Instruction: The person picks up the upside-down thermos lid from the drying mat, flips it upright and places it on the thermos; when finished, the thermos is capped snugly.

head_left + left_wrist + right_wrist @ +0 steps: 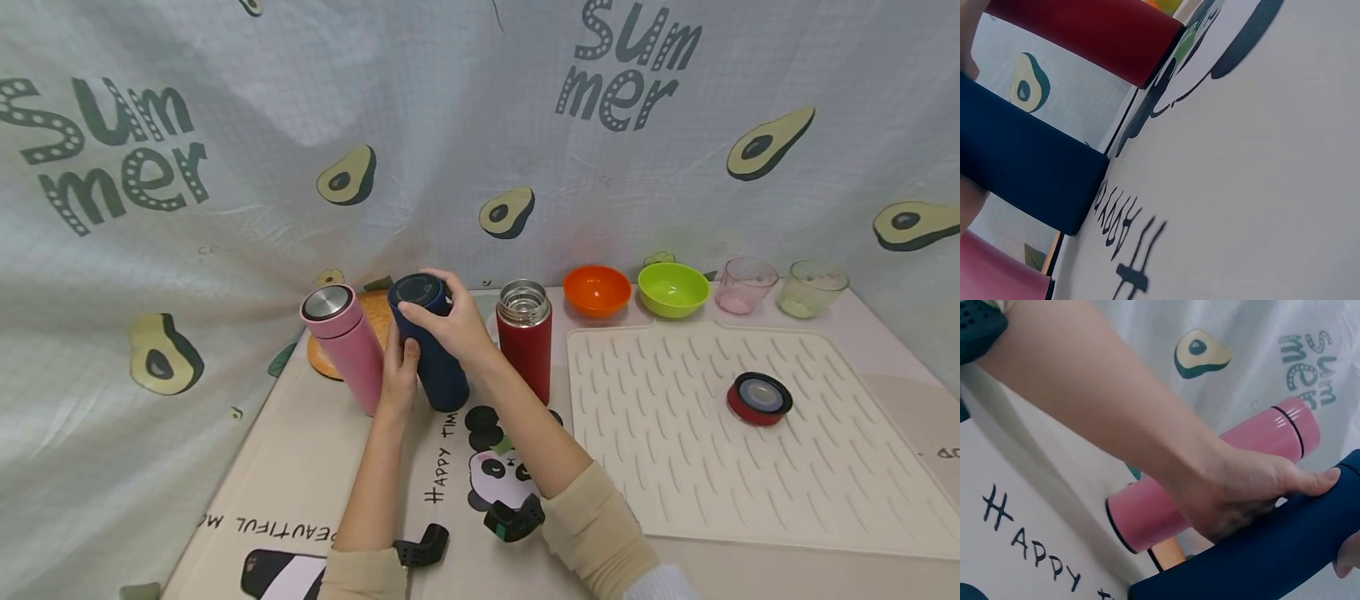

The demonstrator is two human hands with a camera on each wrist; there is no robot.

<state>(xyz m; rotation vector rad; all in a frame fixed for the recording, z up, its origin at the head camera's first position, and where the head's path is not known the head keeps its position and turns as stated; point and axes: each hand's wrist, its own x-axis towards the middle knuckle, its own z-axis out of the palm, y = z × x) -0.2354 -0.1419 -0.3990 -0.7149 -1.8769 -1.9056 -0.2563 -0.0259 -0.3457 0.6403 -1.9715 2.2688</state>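
A dark blue thermos stands on the table between both hands. My left hand grips its body from the left side, thumb toward the front. My right hand holds the lid at the top, its thumb and fingers round the rim. The lid sits on the thermos; the thermos mouth is hidden. Just left stands a pink thermos with a silver-topped lid. To the right, a red thermos stands uncapped, its steel mouth showing. The blue thermos's lower body also shows in the left wrist view.
A red and black lid lies on a cream ribbed mat at the right. Behind the mat are an orange bowl, a green bowl, a pink glass and a greenish glass. A printed curtain hangs behind.
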